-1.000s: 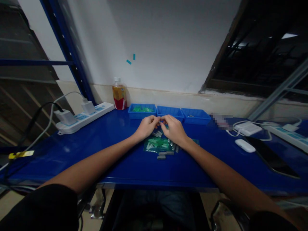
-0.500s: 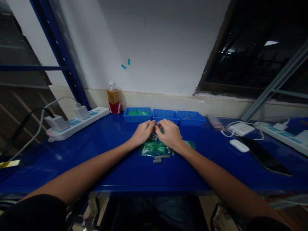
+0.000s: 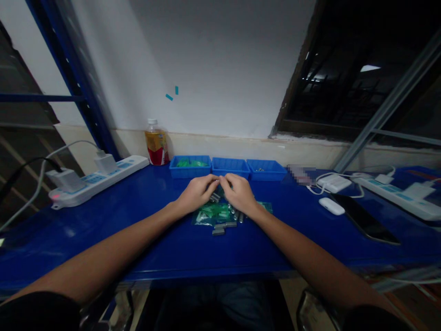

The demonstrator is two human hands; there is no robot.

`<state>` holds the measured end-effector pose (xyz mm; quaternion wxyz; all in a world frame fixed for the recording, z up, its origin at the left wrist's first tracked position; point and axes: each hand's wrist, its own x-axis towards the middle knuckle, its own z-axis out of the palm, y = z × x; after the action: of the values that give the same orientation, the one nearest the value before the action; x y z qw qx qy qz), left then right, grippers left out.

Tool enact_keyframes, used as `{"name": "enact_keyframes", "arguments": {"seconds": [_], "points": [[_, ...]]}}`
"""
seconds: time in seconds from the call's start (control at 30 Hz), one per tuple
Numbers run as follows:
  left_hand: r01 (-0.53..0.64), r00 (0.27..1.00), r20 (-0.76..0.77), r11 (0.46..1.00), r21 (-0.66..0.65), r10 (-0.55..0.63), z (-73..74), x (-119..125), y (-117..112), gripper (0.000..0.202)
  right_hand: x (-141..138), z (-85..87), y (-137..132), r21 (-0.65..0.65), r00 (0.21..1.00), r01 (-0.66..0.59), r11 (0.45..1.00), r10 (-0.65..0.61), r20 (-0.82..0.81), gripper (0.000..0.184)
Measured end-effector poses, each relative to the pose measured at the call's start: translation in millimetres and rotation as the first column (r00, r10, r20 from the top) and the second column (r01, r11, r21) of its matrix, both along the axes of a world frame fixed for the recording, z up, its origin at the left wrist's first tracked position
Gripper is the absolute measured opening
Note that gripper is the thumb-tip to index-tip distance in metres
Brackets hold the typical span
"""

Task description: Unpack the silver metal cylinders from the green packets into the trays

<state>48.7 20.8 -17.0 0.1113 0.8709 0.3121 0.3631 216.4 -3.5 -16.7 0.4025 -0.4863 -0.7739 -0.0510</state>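
My left hand (image 3: 198, 192) and my right hand (image 3: 238, 191) meet at the fingertips above the middle of the blue table. Both are closed in a pinch; what sits between the fingers is too small or too hidden to name. Beneath them lies a clear plastic bag (image 3: 211, 214) with green pieces in it. Several short silver metal cylinders (image 3: 230, 225) lie in front of the bag and beside it. More silver cylinders (image 3: 215, 197) show just under my left fingers. My right hand and wrist cover part of this pile.
Along the wall stand three blue trays: the left tray (image 3: 190, 172) holds green pieces, then a middle tray (image 3: 230, 171) and a right tray (image 3: 267, 174) with small bits. A drink bottle (image 3: 156, 146), power strips (image 3: 99, 179), a white case (image 3: 331, 206) and a phone (image 3: 367, 220) flank them.
The whole view has shifted, so everything appears slightly further left. My fingertips stay together over the pile, with the thumbs a little more stretched out.
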Motion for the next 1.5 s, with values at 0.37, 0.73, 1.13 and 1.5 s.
{"name": "enact_keyframes", "arguments": {"seconds": [0.37, 0.73, 1.13, 1.5], "points": [[0.065, 0.996, 0.072, 0.985, -0.157, -0.055, -4.6, 1.4, 1.1, 0.038, 13.1, 13.7, -4.7, 0.122, 0.93, -0.2, 0.972, 0.149, 0.336, 0.014], [0.211, 0.854, -0.458, 0.969, -0.13, -0.247, 16.2, -34.4, 22.5, 0.024, 103.8, 6.3, 41.3, 0.107, 0.873, 0.478, 0.872, -0.485, 0.055, 0.019], [0.065, 0.946, -0.299, 0.975, -0.212, -0.128, 18.1, -33.5, 21.1, 0.031, 119.3, -3.1, 44.8, -0.105, 0.754, 0.657, 0.747, -0.653, 0.069, 0.032], [0.049, 0.993, -0.1, 0.983, -0.177, -0.067, 5.9, -16.8, 12.8, 0.04, 13.9, -1.4, 4.9, 0.004, 0.952, -0.241, 0.97, 0.236, 0.193, 0.017]]}}
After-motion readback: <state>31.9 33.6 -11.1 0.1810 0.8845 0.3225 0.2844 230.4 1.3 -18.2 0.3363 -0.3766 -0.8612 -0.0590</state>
